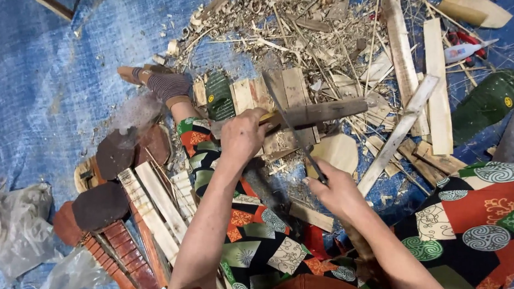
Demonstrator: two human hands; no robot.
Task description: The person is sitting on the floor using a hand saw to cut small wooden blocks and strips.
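My left hand [243, 137] grips a thin yellowish bamboo strip against a dark wooden bar [319, 112] that lies across a block of pale planks [273, 93]. My right hand [336, 191] holds the handle of a long dark knife [289, 125]; its blade runs up and left across the strip and the bar. My legs in patterned cloth [253, 225] stretch out beneath both arms, and my foot in a striped sock [167, 85] rests by the planks.
Wood shavings and splinters [285, 24] pile up at the top. Long pale slats [439, 83] lie at the right, cut slats [156, 203] and dark rounded wooden pieces [101, 204] at the left. A green bottle [487, 102], plastic bags [16, 226] and blue tarp [39, 94] surround them.
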